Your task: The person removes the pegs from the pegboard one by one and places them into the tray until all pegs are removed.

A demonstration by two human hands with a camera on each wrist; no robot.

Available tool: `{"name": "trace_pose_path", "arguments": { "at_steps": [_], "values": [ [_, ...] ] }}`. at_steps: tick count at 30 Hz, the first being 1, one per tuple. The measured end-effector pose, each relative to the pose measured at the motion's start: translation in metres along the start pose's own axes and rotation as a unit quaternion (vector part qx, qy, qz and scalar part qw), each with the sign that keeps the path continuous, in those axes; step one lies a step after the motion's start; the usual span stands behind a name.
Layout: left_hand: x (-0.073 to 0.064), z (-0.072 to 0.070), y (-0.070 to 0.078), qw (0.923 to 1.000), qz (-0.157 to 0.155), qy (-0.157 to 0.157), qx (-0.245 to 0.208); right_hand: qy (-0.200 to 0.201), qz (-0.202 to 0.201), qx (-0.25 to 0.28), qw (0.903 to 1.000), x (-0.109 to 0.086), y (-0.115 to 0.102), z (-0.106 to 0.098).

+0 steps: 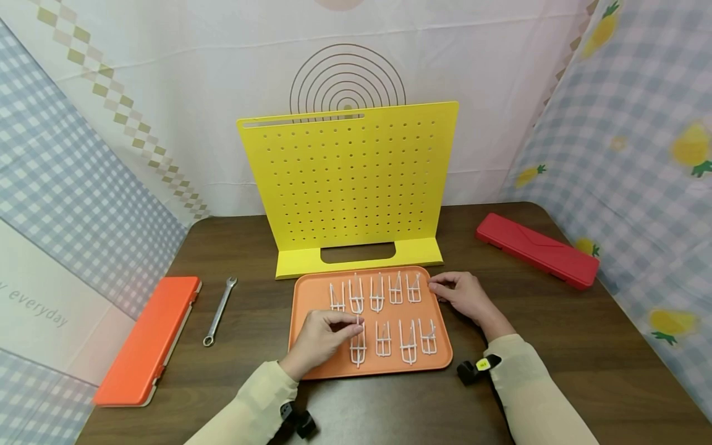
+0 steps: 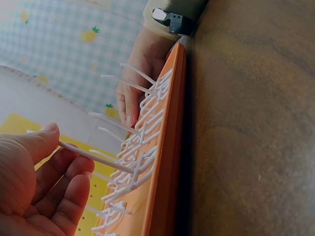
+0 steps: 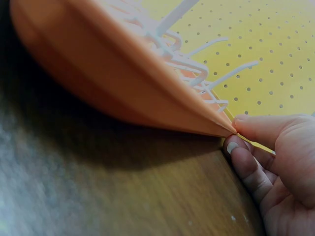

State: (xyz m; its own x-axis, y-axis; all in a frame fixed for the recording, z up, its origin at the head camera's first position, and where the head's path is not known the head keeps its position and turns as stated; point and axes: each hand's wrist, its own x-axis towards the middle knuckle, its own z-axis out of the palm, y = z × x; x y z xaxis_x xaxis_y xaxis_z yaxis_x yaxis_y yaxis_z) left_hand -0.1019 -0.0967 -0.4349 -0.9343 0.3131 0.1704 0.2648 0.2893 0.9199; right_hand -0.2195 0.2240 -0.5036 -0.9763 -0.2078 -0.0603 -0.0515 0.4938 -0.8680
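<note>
An orange tray [image 1: 311, 290] bears two rows of white wire pegboard hooks [image 1: 408, 347] with upward-pointing prongs. Over its front left part, my left hand [image 1: 319, 340] pinches the long prong of one white hook [image 1: 358, 355] between thumb and fingers. The left wrist view shows that prong [image 2: 106, 160] running from the fingers down to the hook's base, low over the tray. At the tray's right rim is my right hand [image 1: 464, 298]. In the right wrist view its thumb [image 3: 261, 127] lies over the rim and the fingers are under it, gripping the edge.
Behind the tray stands a yellow pegboard [image 1: 356, 179] on a flat foot. To the left lie a combination wrench [image 1: 220, 312] and an orange case [image 1: 150, 343]. A red case [image 1: 536, 250] is at the back right of the wooden table [image 1: 384, 408].
</note>
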Motion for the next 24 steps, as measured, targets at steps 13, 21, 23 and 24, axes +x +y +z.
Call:
{"name": "trace_pose_path", "arguments": {
  "at_steps": [13, 21, 23, 24],
  "values": [
    [0.002, 0.002, -0.041, 0.9993, 0.007, 0.022, 0.030, -0.001, 0.004, -0.001, 1.0000, 0.000, 0.007, -0.005],
    [-0.015, -0.045, -0.031, 0.9903, -0.002, 0.120, 0.070, 0.000, 0.005, 0.065, 0.9978, 0.006, 0.009, -0.009],
    [-0.023, -0.061, -0.030, 0.9831, 0.022, 0.150, 0.103, -0.002, 0.004, 0.070, 0.9975, 0.005, 0.008, -0.013],
    [-0.027, -0.070, -0.028, 0.9782, 0.037, 0.164, 0.121, -0.004, 0.001, 0.068, 0.9977, 0.004, 0.006, -0.016]
  ]
}}
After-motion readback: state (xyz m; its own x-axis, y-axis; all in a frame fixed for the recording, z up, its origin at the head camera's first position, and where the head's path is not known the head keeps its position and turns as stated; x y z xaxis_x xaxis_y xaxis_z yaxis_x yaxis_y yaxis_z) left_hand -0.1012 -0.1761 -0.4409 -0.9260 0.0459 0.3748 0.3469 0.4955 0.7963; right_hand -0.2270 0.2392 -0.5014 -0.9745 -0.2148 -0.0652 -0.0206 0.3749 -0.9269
